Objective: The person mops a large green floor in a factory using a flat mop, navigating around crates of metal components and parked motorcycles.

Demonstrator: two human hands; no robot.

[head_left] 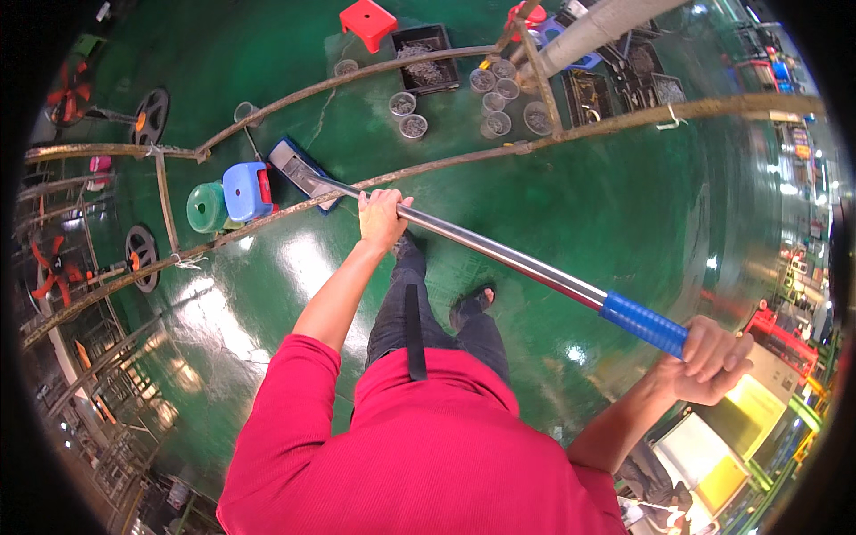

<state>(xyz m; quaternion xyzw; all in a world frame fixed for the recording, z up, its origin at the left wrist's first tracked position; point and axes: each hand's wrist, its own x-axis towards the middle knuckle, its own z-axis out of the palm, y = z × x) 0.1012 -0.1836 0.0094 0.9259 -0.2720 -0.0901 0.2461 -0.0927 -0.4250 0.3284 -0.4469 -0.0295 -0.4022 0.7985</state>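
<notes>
A flat mop [513,252] with a shiny metal pole slants across in front of me. My left hand [383,219] is wrapped round the pole toward its far end. At the near right, my right hand [709,361] is closed around the end of the blue handle grip [644,324]. The wide mop head [300,171], with a blue fringe, rests on the green floor beyond a rusty rail. Beside it stand a blue stool [245,192] and a round green stool [206,208].
Rusty metal rails [428,167] cross the floor ahead. Past them are a red stool [367,24], a black crate [424,59] of small parts and several clear tubs [413,126]. Fans [58,270] stand at the left; a thick pole [593,37] rises at the back right.
</notes>
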